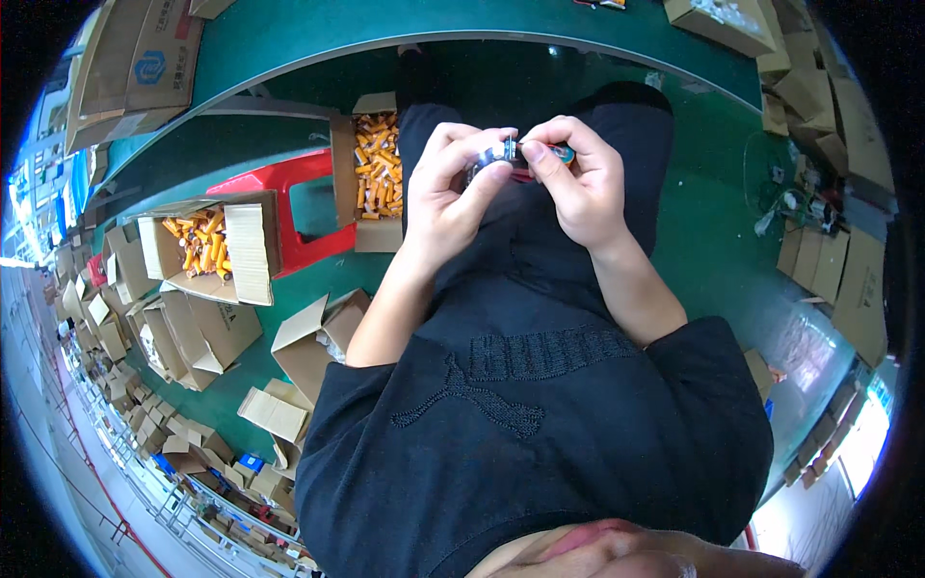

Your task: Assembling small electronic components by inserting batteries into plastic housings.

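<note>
Both of my hands meet over my lap, above dark trousers. My left hand [448,188] wraps around a small shiny cylindrical part [493,157], thumb and fingers curled on it. My right hand [576,178] pinches the other end of the same part, where a bit of teal and red shows [564,152]. Most of the part is hidden by my fingers, so its exact shape is unclear. My black shirt fills the lower middle of the view.
An open cardboard box of orange cylindrical pieces [378,166] rests on a red plastic stool [289,207] to my left. Another open box of orange pieces [204,241] stands further left. Several empty cartons [308,342] lie on the green floor. A green table edge [434,29] curves ahead.
</note>
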Motion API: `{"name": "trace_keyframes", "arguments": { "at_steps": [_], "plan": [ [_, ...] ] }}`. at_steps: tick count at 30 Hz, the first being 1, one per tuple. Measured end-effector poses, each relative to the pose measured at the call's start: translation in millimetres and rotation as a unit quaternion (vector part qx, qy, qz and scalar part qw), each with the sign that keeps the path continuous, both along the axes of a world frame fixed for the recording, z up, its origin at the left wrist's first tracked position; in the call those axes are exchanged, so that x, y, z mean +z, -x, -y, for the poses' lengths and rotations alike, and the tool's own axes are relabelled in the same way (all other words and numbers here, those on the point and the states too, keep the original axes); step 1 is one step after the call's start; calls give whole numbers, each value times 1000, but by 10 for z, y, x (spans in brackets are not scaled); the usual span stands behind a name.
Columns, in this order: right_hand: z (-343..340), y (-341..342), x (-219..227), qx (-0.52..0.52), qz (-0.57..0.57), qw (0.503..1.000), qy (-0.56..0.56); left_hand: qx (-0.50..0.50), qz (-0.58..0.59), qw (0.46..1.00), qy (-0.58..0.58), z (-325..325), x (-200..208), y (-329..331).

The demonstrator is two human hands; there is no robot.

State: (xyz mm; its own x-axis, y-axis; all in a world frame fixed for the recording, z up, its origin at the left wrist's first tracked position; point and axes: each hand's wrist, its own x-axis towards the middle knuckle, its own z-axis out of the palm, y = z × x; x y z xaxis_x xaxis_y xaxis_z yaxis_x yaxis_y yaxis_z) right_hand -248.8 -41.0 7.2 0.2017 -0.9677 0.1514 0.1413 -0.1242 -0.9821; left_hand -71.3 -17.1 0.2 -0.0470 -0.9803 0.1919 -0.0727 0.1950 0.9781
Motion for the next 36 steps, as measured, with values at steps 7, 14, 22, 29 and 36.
{"name": "trace_keyframes", "arguments": {
  "at_steps": [7,14,22,29,36],
  "plan": [
    [31,51,-34,22,-17,1000,-7,-9,-11,1000,-19,-4,-23,6],
    [18,68,-9,43,-38,998,-34,-5,-35,999,-9,7,-37,22],
    [50,67,-63,51,10,992,-118,90,-104,988,-75,51,-126,-46],
    [316,68,-507,-12,331,878,-345,152,-139,967,-151,25,-150,-329],
    [414,-599,-912,68,296,777,-552,94,-211,970,-78,-321,-36,-117]
  ]
}}
